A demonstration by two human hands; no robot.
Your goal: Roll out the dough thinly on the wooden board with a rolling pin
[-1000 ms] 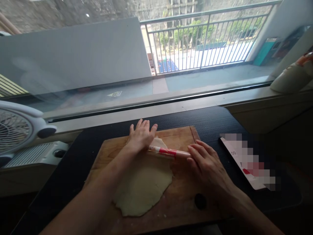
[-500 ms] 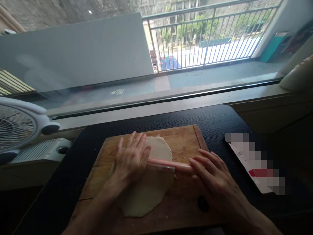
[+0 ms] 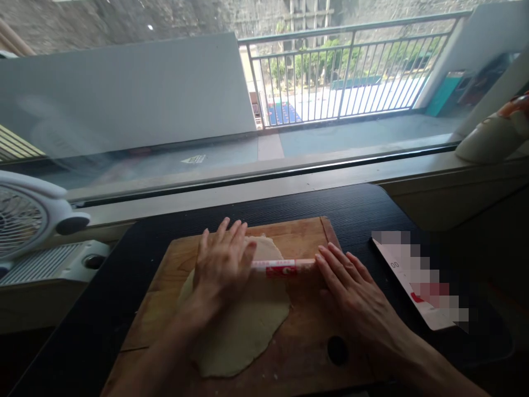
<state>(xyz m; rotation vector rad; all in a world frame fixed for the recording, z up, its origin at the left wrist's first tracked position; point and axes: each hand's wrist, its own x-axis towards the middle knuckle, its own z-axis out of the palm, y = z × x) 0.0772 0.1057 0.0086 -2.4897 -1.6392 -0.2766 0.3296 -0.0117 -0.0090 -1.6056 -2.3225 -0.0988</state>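
Observation:
A pale sheet of rolled-out dough point(image 3: 243, 325) lies on a wooden cutting board point(image 3: 308, 234). Across its upper part rests a pinkish rolling pin point(image 3: 285, 268) with a red and white label. My left hand point(image 3: 219, 262), slightly blurred, lies over the pin's left end with fingers stretched forward. That end is hidden beneath it. My right hand point(image 3: 347, 284) rests flat on the right end of the pin, its fingers extended. Neither hand is wrapped around the pin.
The board sits on a dark table point(image 3: 351, 201) beside a window sill point(image 3: 206, 201). A white fan point(image 3: 31, 220) stands at the left. On the table's right lies a flat, partly pixelated item point(image 3: 413, 286). A pale rounded object point(image 3: 487, 140) stands on the sill at the right.
The rolling pin has rolled slightly away from me, turning its red label upward. My right-hand fingers have straightened and moved forward on it. The whole view has shifted a little.

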